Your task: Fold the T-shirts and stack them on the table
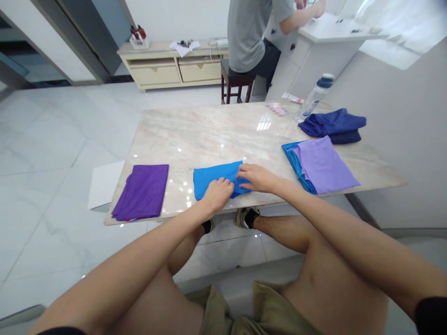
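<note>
A bright blue folded cloth (207, 177) lies flat near the front edge of the table, in front of me. My left hand (217, 194) rests on its front middle, fingers curled down and closed on the fabric. Over the cloth's right end is my right hand (257, 178), its fingers slightly bent and apart, the tips touching the fabric. To the left lies a folded dark purple cloth (146, 191). On the right, a light purple cloth (324, 165) is stacked over teal-blue cloths (296, 163).
Behind the stack are crumpled navy cloths (333, 124) and a clear bottle (314, 97) with a blue cap. The marble-look table (195, 132) has a rounded front-left corner. A person (249, 37) sits on a stool beyond it, by a white desk (324, 28). A low cabinet (157, 74) stands behind.
</note>
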A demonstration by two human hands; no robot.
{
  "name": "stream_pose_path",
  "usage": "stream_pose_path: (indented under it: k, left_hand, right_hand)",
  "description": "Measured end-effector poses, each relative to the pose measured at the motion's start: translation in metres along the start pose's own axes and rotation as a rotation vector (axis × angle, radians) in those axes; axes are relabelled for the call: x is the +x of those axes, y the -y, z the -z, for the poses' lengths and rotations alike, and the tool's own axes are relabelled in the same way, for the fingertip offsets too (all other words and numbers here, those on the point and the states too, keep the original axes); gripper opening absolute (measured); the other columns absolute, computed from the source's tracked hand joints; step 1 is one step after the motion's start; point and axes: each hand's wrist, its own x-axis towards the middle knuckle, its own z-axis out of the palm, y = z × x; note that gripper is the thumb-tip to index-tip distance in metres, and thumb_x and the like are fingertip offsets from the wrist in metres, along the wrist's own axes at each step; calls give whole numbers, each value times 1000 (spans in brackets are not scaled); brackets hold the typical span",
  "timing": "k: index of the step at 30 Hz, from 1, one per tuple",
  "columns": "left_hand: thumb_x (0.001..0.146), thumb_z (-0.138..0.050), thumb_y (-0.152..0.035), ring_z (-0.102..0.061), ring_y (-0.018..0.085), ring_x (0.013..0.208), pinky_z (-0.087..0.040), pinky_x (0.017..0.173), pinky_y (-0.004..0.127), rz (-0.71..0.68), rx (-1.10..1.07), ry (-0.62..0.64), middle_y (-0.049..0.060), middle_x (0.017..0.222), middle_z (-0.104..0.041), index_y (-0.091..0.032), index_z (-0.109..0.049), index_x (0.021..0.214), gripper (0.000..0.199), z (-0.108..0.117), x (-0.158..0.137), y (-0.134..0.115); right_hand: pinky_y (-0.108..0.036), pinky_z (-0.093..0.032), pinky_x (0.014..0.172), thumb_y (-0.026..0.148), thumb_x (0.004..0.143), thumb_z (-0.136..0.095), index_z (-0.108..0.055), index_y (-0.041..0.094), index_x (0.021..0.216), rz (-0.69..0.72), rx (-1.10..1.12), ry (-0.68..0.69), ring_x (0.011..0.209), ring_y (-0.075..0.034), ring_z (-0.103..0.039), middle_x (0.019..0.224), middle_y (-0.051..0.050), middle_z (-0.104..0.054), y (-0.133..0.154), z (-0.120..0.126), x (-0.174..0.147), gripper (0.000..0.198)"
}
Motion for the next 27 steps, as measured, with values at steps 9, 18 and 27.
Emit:
stream_pose_path:
  k: [9,18,27]
  left_hand:
    - [109,-43,-6,-72,31,113,-56,83,38,-28,-26,45,18,113,-75,-11,-65,126,29,16,10,4]
    - [111,-61,-44,-66,33,122,-54,86,37,-70,-37,-12,19,127,-70,-13,-62,133,38,0,-2,6]
    - [101,-73,-32,-75,32,110,-54,85,37,86,-267,103,13,113,-79,-19,-74,116,20,-6,-5,16]
  right_hand:
    - [-38,-50,93,33,106,-69,-80,15,112,-236,39,9,105,-29,-69,113,-15,-76,-21,6,-7,21]
    - [-37,-50,90,41,85,-94,-71,16,113,24,79,99,103,-28,-63,114,-12,-67,3,-17,-2,44]
    - [-32,-43,84,17,96,-76,-77,18,102,12,187,114,95,-24,-65,98,-8,-73,10,-23,-4,6]
